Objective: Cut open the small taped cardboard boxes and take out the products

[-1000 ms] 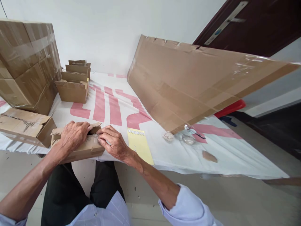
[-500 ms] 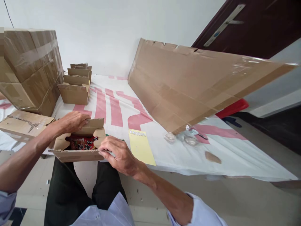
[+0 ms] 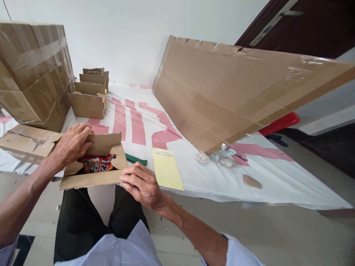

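Observation:
A small cardboard box (image 3: 95, 180) stands at the table's near edge with its top flaps up and apart. Inside it lies a red printed packet (image 3: 98, 163) with black and white lettering. My left hand (image 3: 74, 144) is closed over the left end of the far flap, fingers bent at its edge. With thumb and fingers, my right hand (image 3: 142, 184) pinches the right corner of the near flap, which leans outward. Just behind the box, a green-handled tool (image 3: 135, 159) lies on the cloth, its other end hidden by the box.
A yellow card (image 3: 168, 170) lies right of the box. Closed box (image 3: 30, 142) at left; taped carton stack (image 3: 33, 74) and several open small boxes (image 3: 87, 105) behind. A large cardboard sheet (image 3: 222, 92) leans at right, near clear tape rolls (image 3: 226, 162).
My left hand has slid left along the far flap. The near flap has tilted outward in my right hand, and more of the green handle shows. The view has shifted slightly.

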Demonstrator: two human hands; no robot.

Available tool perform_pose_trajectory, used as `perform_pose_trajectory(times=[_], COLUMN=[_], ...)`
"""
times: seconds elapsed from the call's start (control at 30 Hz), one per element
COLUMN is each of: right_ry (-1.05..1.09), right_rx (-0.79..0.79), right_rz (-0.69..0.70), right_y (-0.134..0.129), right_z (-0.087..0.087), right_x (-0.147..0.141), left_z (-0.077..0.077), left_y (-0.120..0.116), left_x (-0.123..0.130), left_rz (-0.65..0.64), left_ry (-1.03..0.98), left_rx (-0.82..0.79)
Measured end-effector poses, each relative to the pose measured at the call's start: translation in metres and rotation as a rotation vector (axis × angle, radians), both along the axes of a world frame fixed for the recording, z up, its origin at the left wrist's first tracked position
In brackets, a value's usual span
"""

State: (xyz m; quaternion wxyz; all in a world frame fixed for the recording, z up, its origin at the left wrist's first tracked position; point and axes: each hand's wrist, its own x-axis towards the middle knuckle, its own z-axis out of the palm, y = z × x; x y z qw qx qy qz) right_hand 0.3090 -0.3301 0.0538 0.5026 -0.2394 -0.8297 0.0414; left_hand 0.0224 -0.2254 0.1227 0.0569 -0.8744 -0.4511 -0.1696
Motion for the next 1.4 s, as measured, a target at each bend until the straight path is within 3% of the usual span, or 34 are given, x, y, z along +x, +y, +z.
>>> perform_pose_trajectory(times=[0.13,0.23,0.3,0.4,0.5,0.6,0.7,0.93,1.1,1.27,1.4], right_ry=[0.025,0.049,0.057,0.044,0.006,-0.025,-0.038,-0.146,-0.254,-0.277,-0.317], right_rx=[-0.054,-0.063,-0.057,-0.02,0.098,0.244,0.276,0.153,0.107,-0.016,-0.136], right_rz=[-0.003,-0.018,-0.017,-0.042,-0.11,-0.15,-0.138,-0.017,-0.02,0.04,0.055], right_y=[0.008,0.014,0.016,0.019,0.02,0.021,0.016,-0.009,-0.009,0.008,0.037], right_z=[0.005,0.008,0.01,0.014,0.017,0.019,0.017,0.0,-0.009,0.007,0.026], right_x=[0.001,0.001,-0.001,-0.003,-0.005,-0.005,-0.004,0.004,0.007,0.004,-0.013], left_z=[0.004,0.007,0.005,-0.005,-0.017,-0.026,-0.032,-0.051,-0.062,-0.066,-0.068], left_y=[-0.042,-0.076,-0.093,-0.106,-0.111,-0.114,-0.122,-0.134,-0.129,-0.125,-0.128], left_x=[-0.01,-0.017,-0.023,-0.033,-0.039,-0.038,-0.038,-0.043,-0.043,-0.045,-0.039], left_rz=[-0.062,0.007,0.053,0.07,0.082,0.055,-0.002,0.139,0.172,0.153,0.159], left_ry=[-0.214,-0.415,-0.53,-0.677,-0.778,-0.82,-0.83,-0.746,-0.64,-0.629,-0.631], left_rx=[0.088,0.121,0.061,-0.157,-0.299,-0.315,-0.307,-0.24,-0.223,-0.292,-0.263])
